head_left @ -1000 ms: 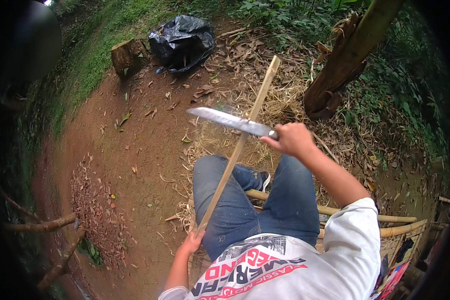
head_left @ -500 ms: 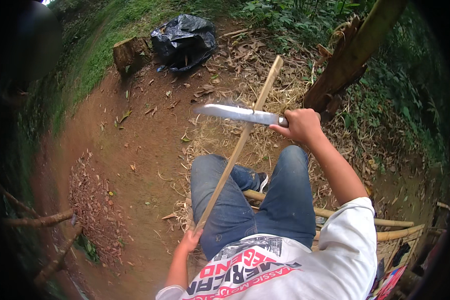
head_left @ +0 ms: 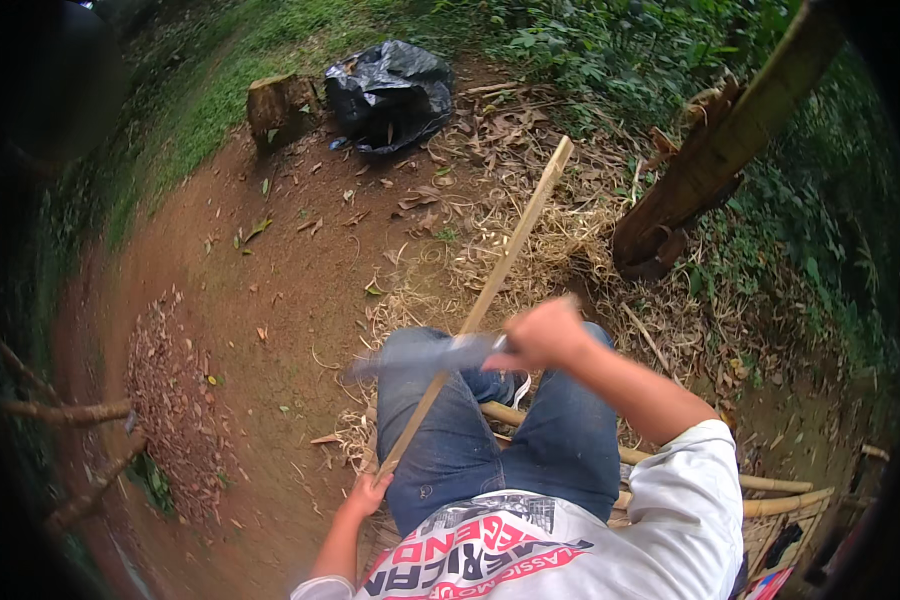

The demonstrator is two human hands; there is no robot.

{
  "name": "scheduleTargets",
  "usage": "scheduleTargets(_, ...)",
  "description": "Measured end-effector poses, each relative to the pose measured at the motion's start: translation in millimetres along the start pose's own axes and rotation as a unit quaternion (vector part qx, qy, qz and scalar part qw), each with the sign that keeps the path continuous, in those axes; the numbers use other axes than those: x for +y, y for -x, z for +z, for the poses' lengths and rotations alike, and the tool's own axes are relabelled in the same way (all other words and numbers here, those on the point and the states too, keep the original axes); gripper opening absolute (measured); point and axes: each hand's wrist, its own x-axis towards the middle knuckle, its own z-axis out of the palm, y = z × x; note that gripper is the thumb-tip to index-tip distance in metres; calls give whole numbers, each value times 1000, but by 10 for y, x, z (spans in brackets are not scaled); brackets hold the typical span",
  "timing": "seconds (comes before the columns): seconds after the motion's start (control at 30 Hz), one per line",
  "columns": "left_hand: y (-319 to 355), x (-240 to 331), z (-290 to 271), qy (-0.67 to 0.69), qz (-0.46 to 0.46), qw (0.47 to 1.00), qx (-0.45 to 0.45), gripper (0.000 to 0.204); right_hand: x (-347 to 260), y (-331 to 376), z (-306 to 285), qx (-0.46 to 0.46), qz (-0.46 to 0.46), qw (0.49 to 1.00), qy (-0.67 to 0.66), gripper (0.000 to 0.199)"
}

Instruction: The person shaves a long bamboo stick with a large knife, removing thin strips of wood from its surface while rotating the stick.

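Down near my lap, my left hand [head_left: 367,493] is wrapped around the lower end of a long, pale bamboo strip [head_left: 490,293], a thin flat slat that slants up and away from me across my left knee, its far tip ending over the litter on the ground. My jeans [head_left: 490,430] are worn blue denim, creased at the knees, and the white sleeve and printed front of my shirt [head_left: 610,540] fill the bottom of the view. Just above the knees my right hand [head_left: 542,335] is closed tight on the handle of a knife [head_left: 425,357], whose long grey blade points to my left and crosses the strip about midway; the blade is smeared with blur, so its edge is hard to make out. Behind my legs lie round yellow bamboo poles [head_left: 770,490], smooth and jointed. Around my feet the ground is heaped with curly, straw-coloured shavings [head_left: 510,235]; to my left it is bare reddish-brown dirt [head_left: 270,300] with a patch of small dry leaves. Farther out to my right, a thick rough brown trunk [head_left: 710,160] leans up out of green undergrowth. At the far edge sit a squat cut wooden stump [head_left: 278,105] and, touching or just beside it, a crumpled glossy black plastic bag [head_left: 388,92], with grass beyond.
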Motion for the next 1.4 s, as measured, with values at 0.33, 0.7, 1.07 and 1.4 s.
scheduleTargets(0.33, -146, -21, -4, -8, -16, 999, -47, 64, 652, 161, 158, 232, 146, 958, -82, 67)
scheduleTargets(0.7, -55, -10, -11, -35, -45, 998, -23, 66, 524, 8, -42, 152, 91, 984, -26, 69)
scheduleTargets(1.07, -215, -202, 74, -21, 20, 1000, -10, 53, 420, 315, 23, 202, 104, 972, -61, 68)
scheduleTargets(1.4, -20, -80, 39, -19, 1, 999, 28, 59, 570, 242, -150, 105, 141, 984, 19, 68)
